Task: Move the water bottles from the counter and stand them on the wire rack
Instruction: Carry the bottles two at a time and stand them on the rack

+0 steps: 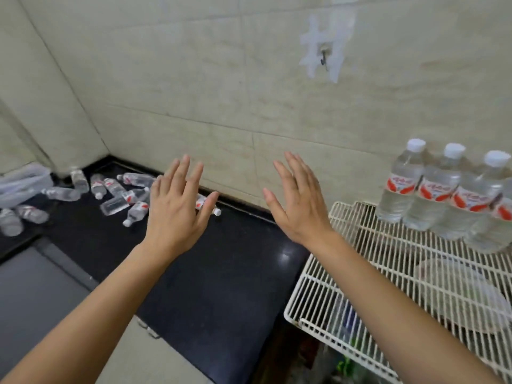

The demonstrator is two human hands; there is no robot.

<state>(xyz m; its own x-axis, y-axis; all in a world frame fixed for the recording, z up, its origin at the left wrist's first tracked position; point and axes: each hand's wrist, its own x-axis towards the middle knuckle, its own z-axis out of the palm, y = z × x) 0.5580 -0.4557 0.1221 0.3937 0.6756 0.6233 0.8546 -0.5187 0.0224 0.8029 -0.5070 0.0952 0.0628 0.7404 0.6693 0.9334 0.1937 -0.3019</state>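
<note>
Several clear water bottles (119, 194) with red-and-white labels lie scattered on the black counter (221, 273) at the far left, near the wall corner. One more lying bottle (214, 209) peeks out behind my left hand (177, 206). A few bottles (432, 195) stand upright in a row at the far right of the white wire rack (360, 273). My left hand hovers over the counter with fingers spread and holds nothing. My right hand (297, 202) is raised beside it, fingers straight and empty, just left of the rack's back corner.
A tiled wall with a small hook (323, 58) rises behind the counter. A clear plastic bag (20, 184) lies at the far left. A grey sink or panel (36, 295) sits lower left. Under the rack's wires are plates and other items.
</note>
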